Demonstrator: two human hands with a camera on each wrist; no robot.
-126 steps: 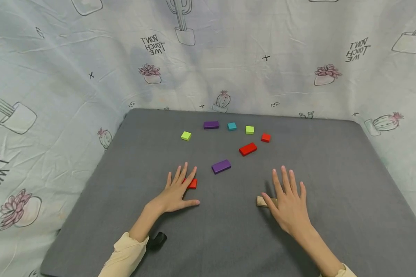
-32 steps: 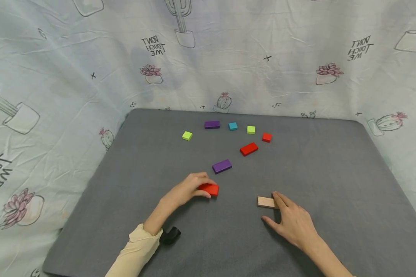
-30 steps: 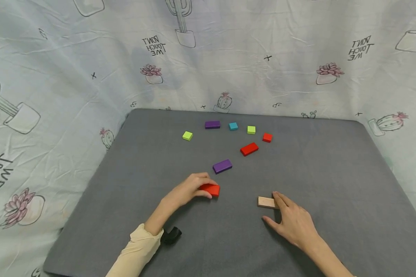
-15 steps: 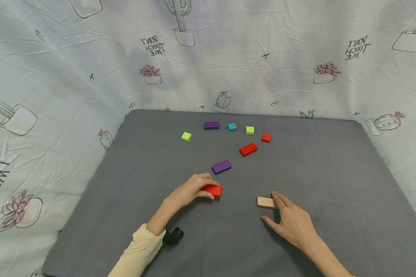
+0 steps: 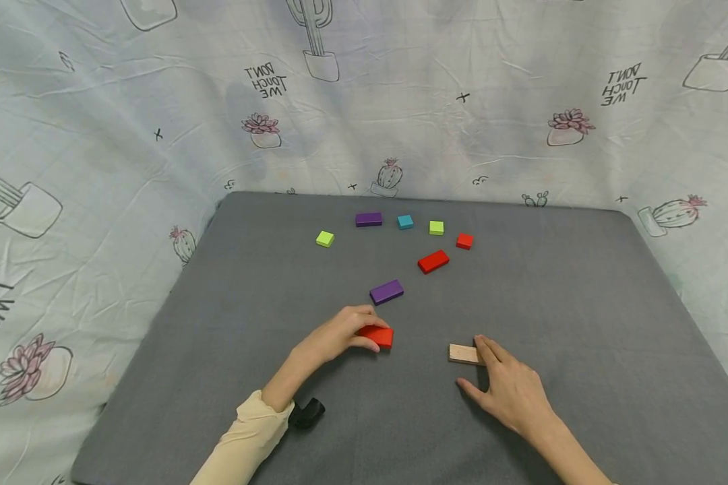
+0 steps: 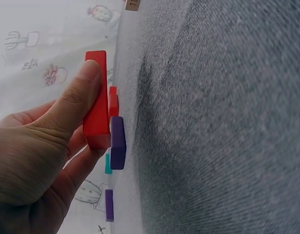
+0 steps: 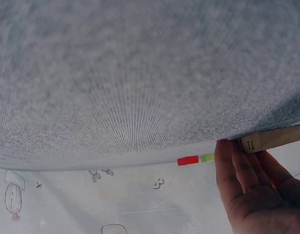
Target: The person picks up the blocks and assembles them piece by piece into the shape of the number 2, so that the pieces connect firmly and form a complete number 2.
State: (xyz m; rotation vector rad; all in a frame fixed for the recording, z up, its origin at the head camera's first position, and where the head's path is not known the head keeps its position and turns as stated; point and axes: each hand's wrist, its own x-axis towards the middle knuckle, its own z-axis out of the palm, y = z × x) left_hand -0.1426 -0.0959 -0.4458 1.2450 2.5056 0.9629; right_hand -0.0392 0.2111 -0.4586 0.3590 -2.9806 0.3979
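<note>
Behind hangs printed fabric (image 5: 412, 138); grey cloth (image 5: 582, 303) underlies the held red block (image 5: 385, 337).

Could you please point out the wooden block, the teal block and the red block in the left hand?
Wooden block (image 5: 464, 353), head view: uncovered part of its top.
Teal block (image 5: 405, 220), head view: middle of its top.
Red block (image 6: 97, 113) in left hand (image 6: 35, 163), left wrist view: its long side.

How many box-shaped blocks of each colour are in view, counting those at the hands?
Red box-shaped blocks: 3
Purple oblong blocks: 2
Lime-green squarish blocks: 2
Teal-blue squarish block: 1
Tan oblong wooden block: 1
Total: 9
</note>
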